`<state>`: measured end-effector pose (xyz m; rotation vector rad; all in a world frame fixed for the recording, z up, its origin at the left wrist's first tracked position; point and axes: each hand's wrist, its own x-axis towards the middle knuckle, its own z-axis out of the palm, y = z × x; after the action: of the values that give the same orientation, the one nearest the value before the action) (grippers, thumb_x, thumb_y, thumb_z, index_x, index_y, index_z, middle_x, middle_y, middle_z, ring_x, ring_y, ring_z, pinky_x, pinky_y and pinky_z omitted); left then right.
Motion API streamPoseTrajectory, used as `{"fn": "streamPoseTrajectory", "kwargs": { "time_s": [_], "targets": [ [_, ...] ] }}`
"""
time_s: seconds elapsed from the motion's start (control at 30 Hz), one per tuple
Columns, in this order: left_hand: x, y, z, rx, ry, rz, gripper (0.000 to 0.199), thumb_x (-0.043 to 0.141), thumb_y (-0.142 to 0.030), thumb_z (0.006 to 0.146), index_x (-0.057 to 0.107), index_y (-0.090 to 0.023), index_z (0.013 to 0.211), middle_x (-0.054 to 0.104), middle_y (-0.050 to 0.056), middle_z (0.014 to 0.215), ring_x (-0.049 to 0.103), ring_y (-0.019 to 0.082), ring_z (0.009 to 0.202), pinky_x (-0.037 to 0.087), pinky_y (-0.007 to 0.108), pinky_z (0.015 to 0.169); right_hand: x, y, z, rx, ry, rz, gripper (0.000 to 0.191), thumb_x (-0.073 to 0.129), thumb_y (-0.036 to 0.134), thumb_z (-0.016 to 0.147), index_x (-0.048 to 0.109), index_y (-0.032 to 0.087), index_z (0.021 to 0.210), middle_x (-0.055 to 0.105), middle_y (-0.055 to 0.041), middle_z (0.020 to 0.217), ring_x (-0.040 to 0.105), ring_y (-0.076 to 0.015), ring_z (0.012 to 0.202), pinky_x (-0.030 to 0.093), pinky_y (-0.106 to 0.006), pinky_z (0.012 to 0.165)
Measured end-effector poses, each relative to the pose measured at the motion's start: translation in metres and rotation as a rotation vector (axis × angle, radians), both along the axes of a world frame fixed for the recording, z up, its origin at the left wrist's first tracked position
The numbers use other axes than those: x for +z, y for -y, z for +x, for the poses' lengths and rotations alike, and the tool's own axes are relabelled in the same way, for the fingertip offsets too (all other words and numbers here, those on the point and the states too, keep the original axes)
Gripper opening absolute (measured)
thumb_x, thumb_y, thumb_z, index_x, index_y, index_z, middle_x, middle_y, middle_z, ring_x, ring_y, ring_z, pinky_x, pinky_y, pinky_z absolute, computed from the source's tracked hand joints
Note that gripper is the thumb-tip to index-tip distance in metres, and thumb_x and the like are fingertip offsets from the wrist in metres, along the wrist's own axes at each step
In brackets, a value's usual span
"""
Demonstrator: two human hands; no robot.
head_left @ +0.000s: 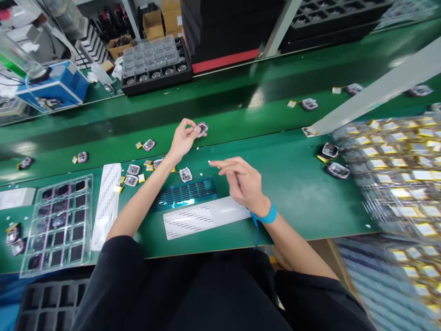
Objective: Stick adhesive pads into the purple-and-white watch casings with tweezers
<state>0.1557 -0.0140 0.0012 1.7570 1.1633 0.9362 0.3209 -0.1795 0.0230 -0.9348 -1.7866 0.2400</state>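
Observation:
My left hand (184, 139) pinches a small smartwatch housing (201, 129) with a pinkish rim and exposed electronics, over the edge of the green belt. Lower and to the right, my right hand (243, 179) has its index and middle fingers stretched out leftward, the thumb apart from them. A tiny white bit (209, 162) shows at the index fingertip; whether it sticks there I cannot tell. Below and between the hands lie another watch housing (185, 174), a blue sheet of dark strips (188, 193) and a white printed label sheet (189, 223), partly under my right hand.
Several housings with yellow-edged batteries (132, 179) lie by my left forearm. Farther left are a second label sheet (107, 202) and a clear compartment tray (90, 220). Stacked trays of batteries (396, 174) stand at right, near a slanting white post (372, 87). The green belt (241, 110) carries more housings.

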Motion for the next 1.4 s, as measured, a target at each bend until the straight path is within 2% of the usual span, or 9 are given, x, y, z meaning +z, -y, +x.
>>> {"fn": "streamPoseTrajectory", "kwargs": {
  "time_s": [0.1,0.2,0.27,0.37,0.53,0.77,1.13,1.23,1.4],
  "targets": [
    [0.018,0.066,-0.014,-0.074,0.314,-0.089,0.021,0.067,-0.038,0.095,0.059,-0.020,0.103,0.079,0.006,0.094,0.071,0.013,0.064,0.057,0.026,0.064,0.002,0.004,-0.005,0.016,-0.258,-0.261,0.027,0.038,0.025,0.110,0.062,0.023,0.098,0.062,0.0041,0.069,0.055,-0.0102,0.057,0.046,-0.025,0.054],
    [0.032,0.125,-0.028,-0.045,0.338,-0.195,0.024,0.075,-0.038,0.088,0.069,-0.019,0.102,0.078,0.004,0.088,0.063,0.010,0.054,0.052,0.022,0.052,0.002,0.007,-0.009,-0.009,-0.221,-0.301,0.016,0.054,0.031,0.105,0.065,0.022,0.112,0.050,0.0087,0.062,0.040,-0.0085,0.048,0.036,-0.025,0.047],
    [0.036,0.151,-0.035,0.001,0.338,-0.253,0.019,0.075,-0.033,0.086,0.073,-0.020,0.100,0.075,0.002,0.084,0.062,0.009,0.055,0.051,0.023,0.052,-0.001,0.008,-0.012,0.026,-0.124,-0.254,0.017,0.063,0.029,0.100,0.067,0.022,0.116,0.057,0.0078,0.065,0.044,-0.0084,0.049,0.039,-0.024,0.048],
    [0.035,0.171,-0.042,0.060,0.335,-0.318,0.015,0.074,-0.028,0.086,0.075,-0.022,0.100,0.069,-0.001,0.071,0.062,0.011,0.054,0.050,0.024,0.052,-0.008,0.009,-0.017,0.073,0.035,-0.149,0.012,0.062,0.023,0.100,0.072,0.021,0.106,0.073,0.0009,0.082,0.062,-0.0104,0.063,0.049,-0.024,0.056],
    [0.028,0.179,-0.048,0.131,0.294,-0.296,0.016,0.073,-0.031,0.087,0.076,-0.024,0.101,0.067,-0.002,0.066,0.061,0.012,0.054,0.052,0.026,0.055,-0.014,0.015,-0.025,0.060,0.163,-0.080,0.012,0.061,0.017,0.099,0.073,0.015,0.101,0.078,-0.0042,0.091,0.072,-0.0119,0.073,0.053,-0.023,0.059],
    [0.027,0.186,-0.050,0.170,0.209,-0.210,0.021,0.068,-0.026,0.089,0.076,-0.020,0.107,0.070,-0.001,0.070,0.063,0.012,0.056,0.055,0.026,0.058,-0.018,0.023,-0.033,-0.011,0.244,-0.106,0.017,0.058,0.020,0.101,0.074,0.017,0.108,0.079,-0.0024,0.091,0.072,-0.0106,0.072,0.051,-0.022,0.055],
    [0.017,0.189,-0.054,0.139,0.006,-0.165,0.026,0.064,-0.020,0.088,0.079,-0.018,0.109,0.081,0.003,0.080,0.078,0.019,0.065,0.063,0.031,0.069,-0.021,0.026,-0.032,0.063,0.486,-0.194,0.028,0.047,0.010,0.103,0.073,0.019,0.110,0.078,-0.0024,0.099,0.072,-0.0115,0.077,0.048,-0.022,0.050],
    [0.020,0.186,-0.056,0.151,0.097,-0.236,0.024,0.066,-0.024,0.089,0.079,-0.019,0.109,0.081,0.003,0.081,0.076,0.017,0.061,0.062,0.029,0.061,-0.024,0.025,-0.031,0.056,0.415,-0.209,0.025,0.050,0.016,0.105,0.072,0.020,0.115,0.079,-0.0027,0.102,0.073,-0.0118,0.081,0.054,-0.022,0.058],
    [0.028,0.181,-0.058,0.129,0.217,-0.302,0.018,0.069,-0.026,0.088,0.080,-0.022,0.101,0.074,0.000,0.066,0.070,0.014,0.053,0.057,0.025,0.052,-0.021,0.021,-0.029,0.085,0.242,-0.184,0.019,0.055,0.021,0.104,0.073,0.020,0.111,0.079,-0.0032,0.102,0.075,-0.0125,0.086,0.060,-0.022,0.068]
  ]
}}
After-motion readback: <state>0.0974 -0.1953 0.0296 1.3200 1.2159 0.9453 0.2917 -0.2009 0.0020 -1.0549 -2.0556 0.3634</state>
